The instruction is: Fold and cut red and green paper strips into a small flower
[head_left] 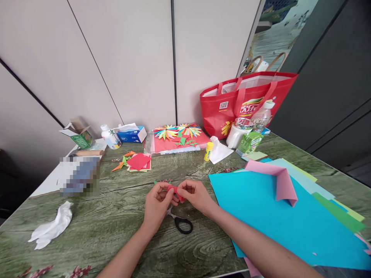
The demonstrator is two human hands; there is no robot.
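Between the fingertips of both hands is a small folded piece of red paper [180, 197]. My left hand [158, 200] pinches its left side, and my right hand [197, 195] pinches the right side. Fingers cover much of the paper, so its full shape is hidden. Just below the hands lies a pair of scissors [183, 226] with black handles; its blades are partly hidden under the hands. Beyond the left hand, a stack of square papers [139, 162] with a red sheet on top rests beside orange and green folded pieces [123, 161].
Large coloured sheets [249, 208] cover the table's right side, with a folded pink strip [285, 185] on them. A yellow glue stick [208, 151] stands near a white tissue [220, 150]. Paper stars [165, 132], a tissue box [131, 134] and a red bag [217, 119] line the back.
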